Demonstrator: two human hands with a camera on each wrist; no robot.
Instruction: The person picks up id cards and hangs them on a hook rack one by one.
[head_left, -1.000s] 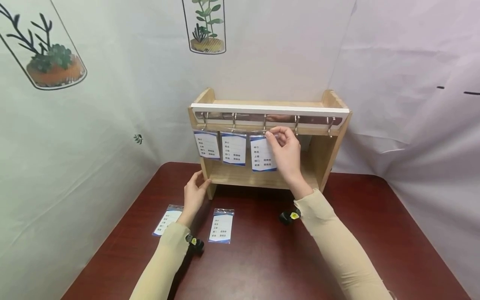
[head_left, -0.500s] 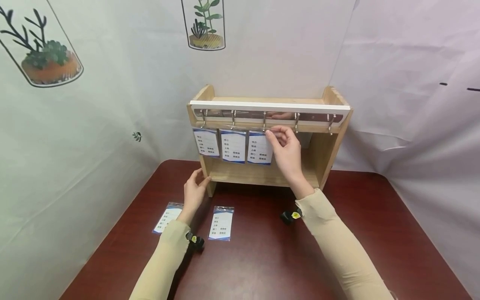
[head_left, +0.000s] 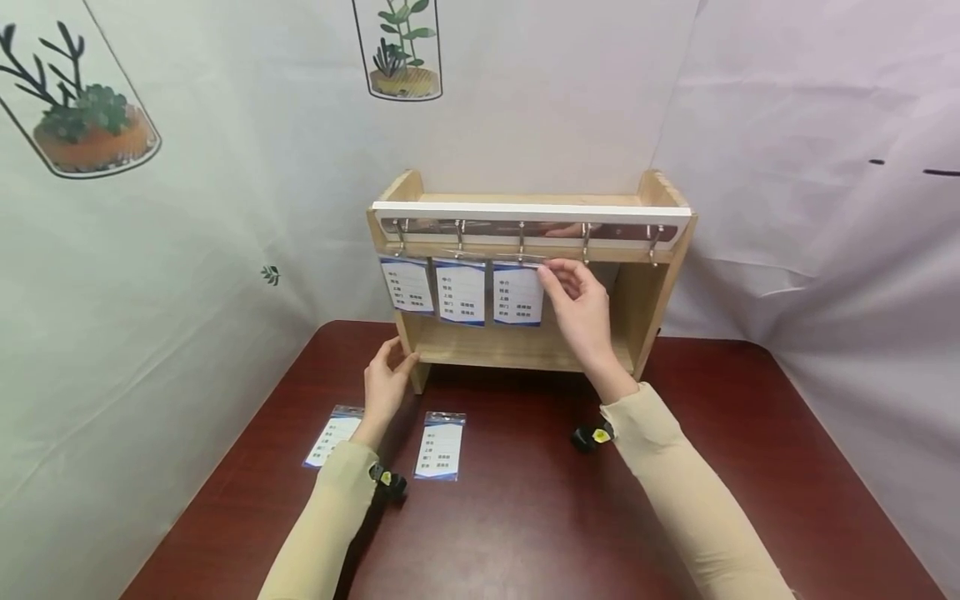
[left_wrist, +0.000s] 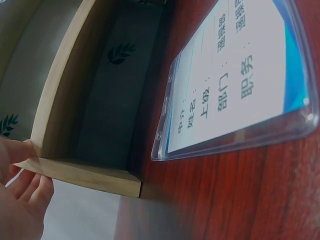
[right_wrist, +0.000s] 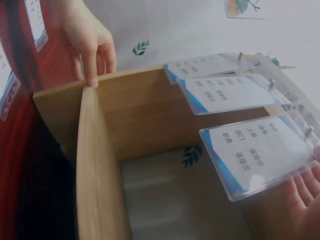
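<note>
Right grip (head_left: 581,310) pinches card (head_left: 517,295) by top corner (probably light, slick, bendy: hold edges); left grip (head_left: 384,382) pinches shelf (head_left: 510,347).

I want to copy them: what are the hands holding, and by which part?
The right hand pinches the rightmost card by its upper right corner; the left hand grips the wooden shelf at its lower left front edge.

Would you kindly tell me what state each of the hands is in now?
Left hand: gripping the side of the wooden rack.
Right hand: pinching the rightmost card near its top corner.
</note>
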